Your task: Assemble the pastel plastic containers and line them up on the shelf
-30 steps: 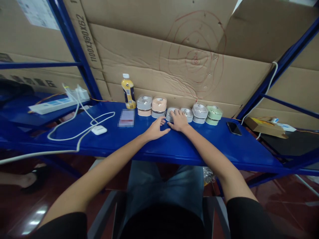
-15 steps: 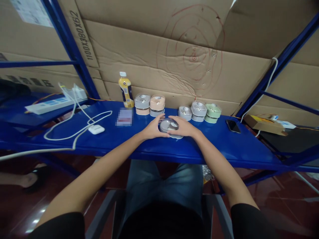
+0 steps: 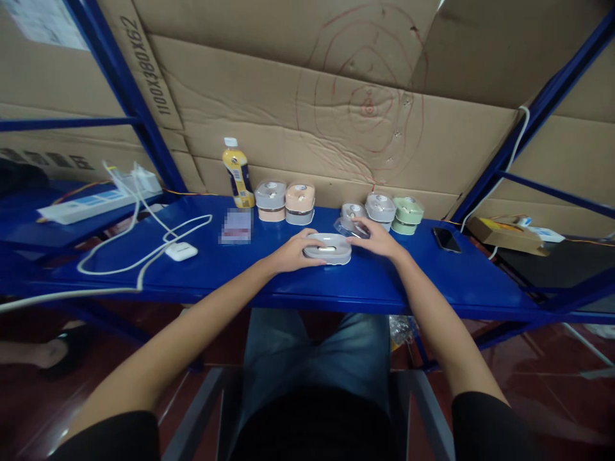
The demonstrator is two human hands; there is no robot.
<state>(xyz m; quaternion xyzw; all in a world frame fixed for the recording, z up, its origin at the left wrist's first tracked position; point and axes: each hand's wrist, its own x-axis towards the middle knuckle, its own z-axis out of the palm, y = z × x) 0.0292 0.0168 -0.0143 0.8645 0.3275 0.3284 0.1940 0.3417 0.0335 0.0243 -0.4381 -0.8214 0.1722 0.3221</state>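
A grey oval container (image 3: 339, 255) stands on the blue table in front of me, with a small pale oblong piece showing inside. My left hand (image 3: 296, 250) is closed on its left side, thumb in front and fingers behind. A clear lid (image 3: 344, 228) is tilted just behind and right of the container, pinched in my right hand (image 3: 377, 238). Part of the lid lies behind the right fingers. Right behind the lid sits a small grey lidded container (image 3: 353, 212), partly covered by it.
Stacked containers in grey and peach (image 3: 300, 203) stand at the back left, beside a yellow bottle (image 3: 238, 176). Grey (image 3: 381, 210) and green stacks (image 3: 407, 214) stand back right, near a phone (image 3: 446, 240). A white cable (image 3: 144, 256) and white case (image 3: 181, 251) lie left.
The clear lid has come off the grey container and moved back and to the right with my right hand. My left hand stays on the container.
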